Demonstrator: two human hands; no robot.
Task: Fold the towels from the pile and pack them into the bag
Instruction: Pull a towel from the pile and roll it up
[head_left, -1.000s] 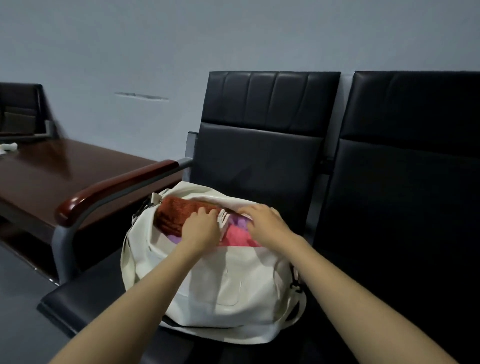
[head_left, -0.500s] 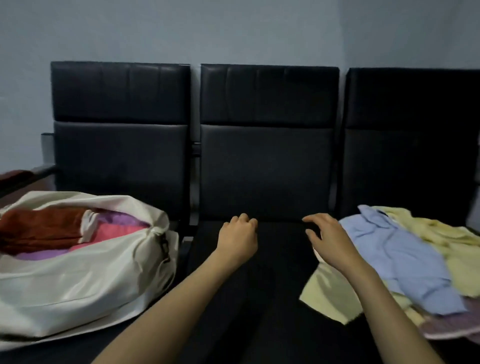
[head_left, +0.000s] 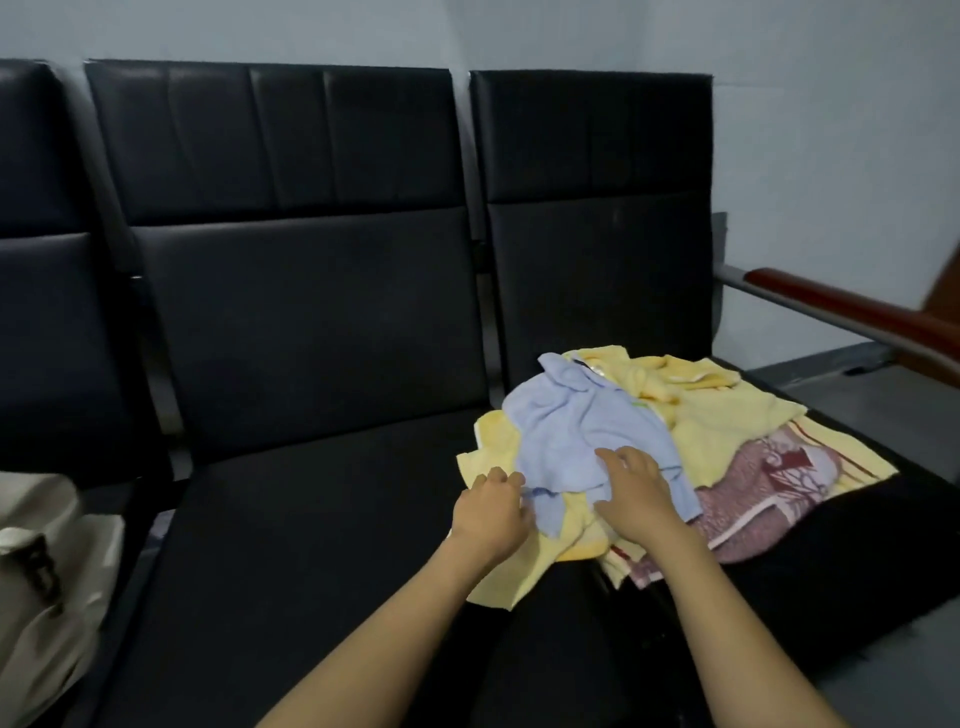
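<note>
Left hand (head_left: 491, 512) seems to pinch the blue towel (head_left: 587, 431) at its near edge; right hand (head_left: 636, 496) rests loose on it, atop the pile (head_left: 727, 431) on the seat (head_left: 857, 530). Lifting may drag the yellow towel (head_left: 519, 577) off.

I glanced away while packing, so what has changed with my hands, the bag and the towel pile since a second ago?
Both hands left the bag and moved right across the middle seat to the pile. The right hand rests on the blue towel; the left hand touches its near edge, grip unclear. The bag stays where it was, and the pile lies unchanged.
</note>
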